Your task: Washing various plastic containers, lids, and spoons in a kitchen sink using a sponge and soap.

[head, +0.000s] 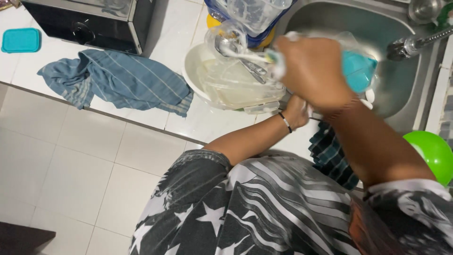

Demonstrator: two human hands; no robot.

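Gripping a white brush (245,55), the right hand (311,71) hovers above the sink (330,21).

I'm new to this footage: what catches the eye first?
The right hand, raised over the steel sink, grips a clear container with a turquoise part. Left of it a white basin holds clear plastic lids, and a blue striped towel lies crumpled on the white tiled counter. The left hand is mostly hidden.
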